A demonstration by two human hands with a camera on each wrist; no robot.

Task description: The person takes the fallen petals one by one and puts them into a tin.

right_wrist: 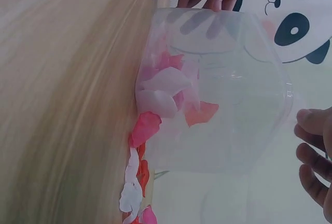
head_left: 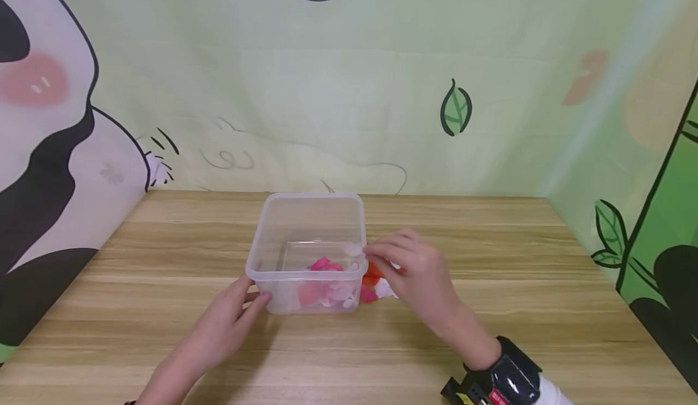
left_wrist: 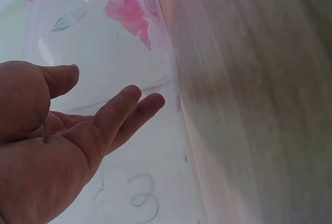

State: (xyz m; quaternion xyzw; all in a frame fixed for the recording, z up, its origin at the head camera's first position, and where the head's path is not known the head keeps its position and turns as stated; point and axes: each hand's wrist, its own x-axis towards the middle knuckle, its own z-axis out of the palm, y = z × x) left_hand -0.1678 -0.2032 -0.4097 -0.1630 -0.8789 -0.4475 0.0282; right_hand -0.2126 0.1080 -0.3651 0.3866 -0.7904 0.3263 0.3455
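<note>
A clear plastic box [head_left: 305, 274] stands on the wooden table, with pink and white petals [head_left: 327, 293] lying inside it. My left hand [head_left: 231, 317] touches the box's left front corner, thumb at the front and fingers along the left wall. In the left wrist view those fingers [left_wrist: 119, 112] look fairly straight. Over the right rim, my right hand [head_left: 417, 271] pinches a pale white petal [head_left: 354, 249] at its fingertips. Beneath that hand, partly hidden by it, red, orange and white petals [right_wrist: 132, 187] lie beside the box's right wall.
The wooden tabletop [head_left: 163, 308] reaches back to a printed cloth backdrop [head_left: 382, 90] with a panda and leaves. More of the cloth rises along the left and right sides. A black device [head_left: 507, 374] is strapped to the right wrist.
</note>
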